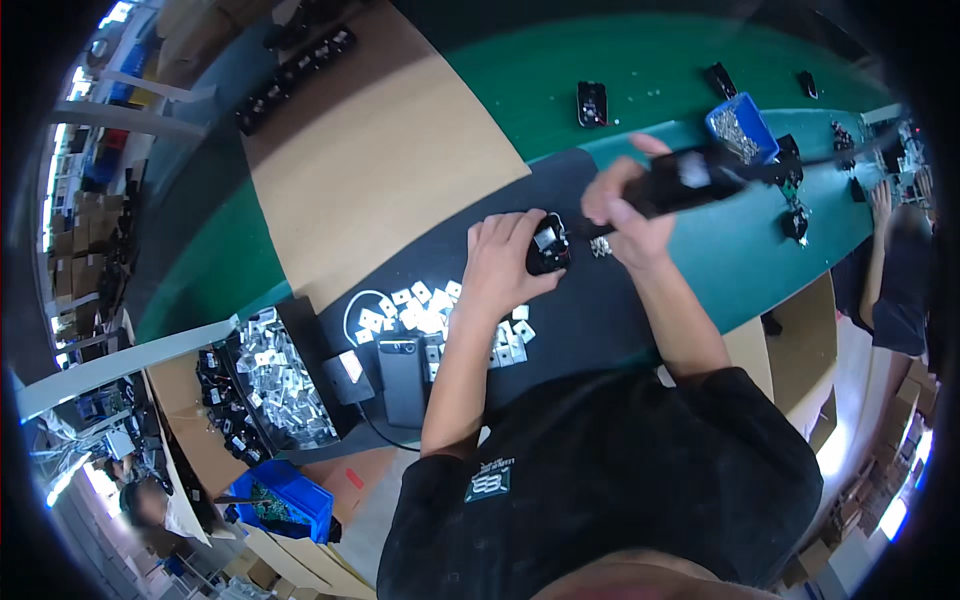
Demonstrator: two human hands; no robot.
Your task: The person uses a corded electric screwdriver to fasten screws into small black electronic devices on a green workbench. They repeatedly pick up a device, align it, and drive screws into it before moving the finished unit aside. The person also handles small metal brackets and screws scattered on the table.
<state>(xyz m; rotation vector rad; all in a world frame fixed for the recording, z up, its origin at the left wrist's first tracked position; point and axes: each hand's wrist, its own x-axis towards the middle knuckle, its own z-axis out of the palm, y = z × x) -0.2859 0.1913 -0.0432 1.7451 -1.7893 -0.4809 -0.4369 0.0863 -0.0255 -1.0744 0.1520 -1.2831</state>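
Note:
My left hand (505, 262) presses down on a small black device (549, 248) lying on the black mat (590, 310). My right hand (628, 210) grips a black electric screwdriver (700, 178), held nearly level, with its tip at the device's right edge. A few small screws (601, 246) lie on the mat just right of the device. Several small white square parts (420, 312) are scattered on the mat under my left forearm.
A black tray (275, 385) of silvery parts and a black phone-like slab (402, 378) sit at the left. A blue bin of screws (741, 126) stands behind the screwdriver. More black devices (592, 103) lie on the green bench. Another person's arm (880, 250) is at the right.

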